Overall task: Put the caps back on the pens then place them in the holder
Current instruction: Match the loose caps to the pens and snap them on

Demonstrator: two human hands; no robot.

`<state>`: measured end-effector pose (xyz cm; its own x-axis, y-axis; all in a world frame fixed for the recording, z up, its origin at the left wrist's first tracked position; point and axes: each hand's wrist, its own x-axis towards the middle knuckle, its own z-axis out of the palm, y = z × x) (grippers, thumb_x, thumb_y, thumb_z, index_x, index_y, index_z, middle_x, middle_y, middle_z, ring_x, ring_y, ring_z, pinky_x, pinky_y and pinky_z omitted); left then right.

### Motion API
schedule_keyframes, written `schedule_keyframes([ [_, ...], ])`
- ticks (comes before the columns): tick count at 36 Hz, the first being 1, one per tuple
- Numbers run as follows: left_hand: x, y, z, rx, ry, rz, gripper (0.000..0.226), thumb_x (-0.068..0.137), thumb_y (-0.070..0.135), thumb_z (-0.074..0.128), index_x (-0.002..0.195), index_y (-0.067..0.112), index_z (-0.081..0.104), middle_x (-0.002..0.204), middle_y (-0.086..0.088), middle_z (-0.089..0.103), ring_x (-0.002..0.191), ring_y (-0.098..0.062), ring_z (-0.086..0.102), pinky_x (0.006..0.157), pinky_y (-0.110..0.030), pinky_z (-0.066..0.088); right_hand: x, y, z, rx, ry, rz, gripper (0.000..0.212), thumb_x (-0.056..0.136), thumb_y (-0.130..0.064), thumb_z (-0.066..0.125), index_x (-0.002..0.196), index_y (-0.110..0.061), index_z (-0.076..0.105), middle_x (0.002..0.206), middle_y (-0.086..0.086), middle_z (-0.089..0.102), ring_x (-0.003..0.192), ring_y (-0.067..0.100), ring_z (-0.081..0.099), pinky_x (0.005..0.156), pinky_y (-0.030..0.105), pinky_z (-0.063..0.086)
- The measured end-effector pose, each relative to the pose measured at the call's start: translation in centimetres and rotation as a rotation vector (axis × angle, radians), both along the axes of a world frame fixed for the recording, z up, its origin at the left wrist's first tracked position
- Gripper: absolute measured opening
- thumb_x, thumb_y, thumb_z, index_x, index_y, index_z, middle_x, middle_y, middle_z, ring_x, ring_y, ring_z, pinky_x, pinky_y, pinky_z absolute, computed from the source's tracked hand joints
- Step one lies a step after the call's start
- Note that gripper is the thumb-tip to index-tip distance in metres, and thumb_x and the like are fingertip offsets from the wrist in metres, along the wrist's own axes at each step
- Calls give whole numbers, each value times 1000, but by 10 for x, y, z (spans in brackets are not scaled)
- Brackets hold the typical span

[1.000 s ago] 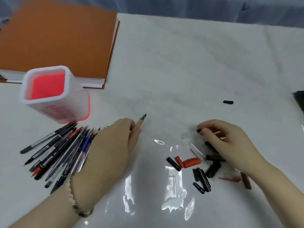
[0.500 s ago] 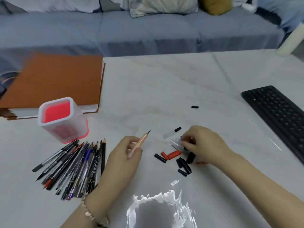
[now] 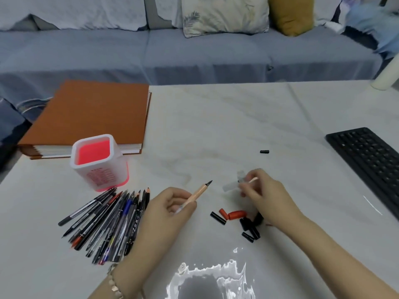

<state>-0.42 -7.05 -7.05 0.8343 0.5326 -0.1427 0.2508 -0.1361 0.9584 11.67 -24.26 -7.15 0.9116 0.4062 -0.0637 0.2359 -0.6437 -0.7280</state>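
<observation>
A peach-barrelled pen [image 3: 199, 192] is gripped in the curled fingers of the left hand [image 3: 170, 210], its dark tip bare and aimed up and right. Over at the right hand [image 3: 265, 195], a clear cap [image 3: 232, 186], blurred, is pinched at the fingertips, near that tip but apart from it. Black and red loose caps [image 3: 236, 214] are scattered by the right wrist, and one lone black cap [image 3: 264, 151] lies farther out. A pile of pens [image 3: 112, 221] is fanned left of the left hand, with the white, pink-lined holder [image 3: 99, 160] upright just beyond. Everything is carried by a pale marbled table [image 3: 216, 126]. An orange binder [image 3: 92, 117] is set at the far left, a black keyboard [image 3: 371, 160] at the right, and a grey-blue sofa [image 3: 194, 50] is seen behind.
</observation>
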Motion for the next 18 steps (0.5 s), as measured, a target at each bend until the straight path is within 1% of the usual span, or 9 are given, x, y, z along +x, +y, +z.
schedule_keyframes([
  [2, 2, 0, 1, -24, -18, -7, 14, 72, 12, 73, 71, 24, 66, 69, 0, 70, 62, -12, 62, 64, -24, 52, -3, -3, 9, 216, 42, -63, 4, 90, -28, 53, 88, -25, 54, 62, -10, 65, 65, 13, 60, 56, 20, 45],
  [3, 3, 0, 1, -36, -26, -5, 16, 73, 10, 72, 70, 24, 65, 69, -1, 70, 62, -12, 62, 64, -23, 52, -5, -4, 13, 296, 37, -81, 5, 90, -24, 54, 87, -27, 56, 56, -13, 62, 60, 8, 59, 57, 19, 45],
  [5, 4, -2, 1, -57, -37, 0, 21, 73, 3, 70, 70, 23, 65, 70, 0, 69, 64, -13, 61, 66, -25, 51, -7, -4, 18, 415, 37, -110, 13, 89, -16, 53, 85, -25, 62, 47, -18, 56, 48, -1, 53, 50, 11, 43],
  [7, 5, -3, -1, -66, -34, -9, 22, 73, 2, 70, 70, 23, 66, 69, 2, 68, 64, -12, 60, 68, -26, 50, -8, -5, 20, 513, 119, -161, 15, 89, -13, 53, 83, -20, 65, 44, -19, 53, 43, -1, 48, 43, 6, 37],
  [8, 4, -4, -1, -71, -31, -17, 21, 73, 3, 70, 70, 23, 66, 69, 2, 69, 64, -11, 60, 68, -25, 49, -9, -5, 20, 553, 179, -180, 15, 89, -14, 54, 80, -19, 65, 42, -16, 51, 40, 1, 44, 41, 7, 35],
  [11, 3, -7, 0, -75, -30, -33, 17, 73, 4, 71, 72, 21, 68, 72, 1, 69, 66, -11, 60, 66, -20, 49, -11, -5, 20, 587, 307, -174, 17, 88, -18, 54, 73, -17, 60, 41, -11, 38, 39, 5, 32, 39, 11, 30],
  [13, 2, -8, 1, -73, -37, -43, 16, 72, 5, 72, 71, 21, 68, 73, 0, 69, 66, -11, 61, 63, -15, 49, -13, -5, 21, 556, 302, -144, 18, 88, -19, 54, 71, -17, 58, 41, -11, 37, 40, 6, 31, 40, 12, 29],
  [16, -1, -9, 3, -58, -39, -59, 18, 71, 5, 72, 69, 23, 69, 74, 0, 70, 68, -12, 61, 64, -15, 48, -16, -2, 24, 518, 289, -98, 19, 88, -20, 55, 69, -19, 59, 43, -11, 37, 41, 7, 31, 41, 12, 29],
  [18, -3, -10, 6, -53, -37, -66, 19, 71, 6, 72, 68, 24, 69, 75, 0, 70, 67, -10, 59, 62, -13, 47, -18, 0, 27, 518, 301, -73, 23, 88, -20, 54, 66, -20, 59, 44, -11, 38, 42, 6, 32, 44, 14, 31],
])
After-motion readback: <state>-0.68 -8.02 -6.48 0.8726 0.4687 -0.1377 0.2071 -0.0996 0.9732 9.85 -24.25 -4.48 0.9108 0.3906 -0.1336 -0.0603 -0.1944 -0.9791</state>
